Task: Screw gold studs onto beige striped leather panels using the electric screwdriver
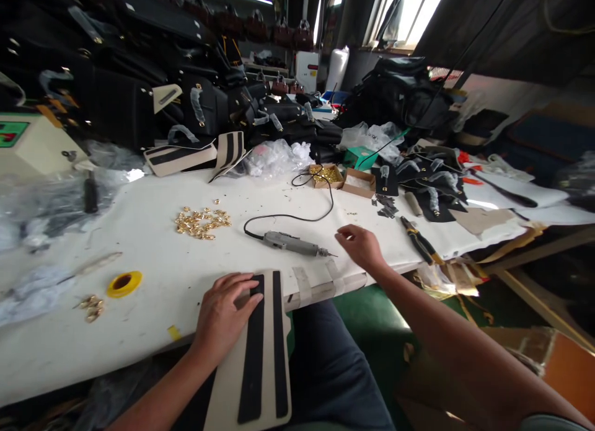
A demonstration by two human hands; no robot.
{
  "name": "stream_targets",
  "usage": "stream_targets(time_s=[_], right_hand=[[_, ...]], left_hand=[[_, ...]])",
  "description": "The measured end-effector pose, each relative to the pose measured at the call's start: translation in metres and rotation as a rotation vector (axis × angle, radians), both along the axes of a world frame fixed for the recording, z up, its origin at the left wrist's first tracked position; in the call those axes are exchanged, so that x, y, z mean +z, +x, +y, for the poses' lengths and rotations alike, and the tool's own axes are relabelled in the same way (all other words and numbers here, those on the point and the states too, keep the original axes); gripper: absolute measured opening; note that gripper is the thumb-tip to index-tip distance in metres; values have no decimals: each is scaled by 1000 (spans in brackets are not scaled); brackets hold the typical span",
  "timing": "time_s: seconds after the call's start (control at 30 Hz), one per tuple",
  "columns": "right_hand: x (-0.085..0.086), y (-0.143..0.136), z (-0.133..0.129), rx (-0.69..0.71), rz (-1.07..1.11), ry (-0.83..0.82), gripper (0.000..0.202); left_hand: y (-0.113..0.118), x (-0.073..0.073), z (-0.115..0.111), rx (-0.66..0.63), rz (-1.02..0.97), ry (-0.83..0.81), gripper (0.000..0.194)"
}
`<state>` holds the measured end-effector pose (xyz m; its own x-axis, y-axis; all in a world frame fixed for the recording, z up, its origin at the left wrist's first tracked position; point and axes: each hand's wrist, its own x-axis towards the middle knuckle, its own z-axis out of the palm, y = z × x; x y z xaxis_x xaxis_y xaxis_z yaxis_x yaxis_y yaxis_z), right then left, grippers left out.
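Note:
My left hand (225, 316) lies on a beige panel (271, 381) with two black strips, its fingers stretched out and its thumb apart from them on one strip. The panel's far end rests at the table's edge and the rest slopes down over my lap. Over the table, my right hand (361, 248) is closed in a pinch; whatever its fingertips hold, if anything, is too small to make out. Just left of it lies a grey electric screwdriver (292, 243), bit pointing right, with a black cord. Small gold metal fittings (201, 223) are heaped beyond my left hand.
Yellow tape (124, 284) lies at the left near more gold fittings (92, 308). Pliers (421, 240) sit near the right edge. Behind are a box of gold pieces (326, 175), a green box (360, 158), dark flat pieces (385, 206) and piled black bags (121, 102).

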<state>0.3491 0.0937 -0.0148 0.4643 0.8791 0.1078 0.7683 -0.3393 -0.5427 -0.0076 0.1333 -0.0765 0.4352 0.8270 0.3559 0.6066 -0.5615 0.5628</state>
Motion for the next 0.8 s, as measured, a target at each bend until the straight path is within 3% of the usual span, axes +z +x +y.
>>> stream_targets(time_s=[0.1,0.2,0.47,0.8], right_hand=[[-11,64,-2,-163,-48,-18,35],[-23,97,1,-214,-78,-45,40],[-41,117,18,-168,-122,-123,30],[-28,131,18,-53,-44,-243,27]], left_hand=[[0,0,-1,4,-7,-1,18],[0,0,-1,-1,-11,3,18],[0,2,-3,3,23,-3,19],[3,6,-6,23,27,-18,16]])
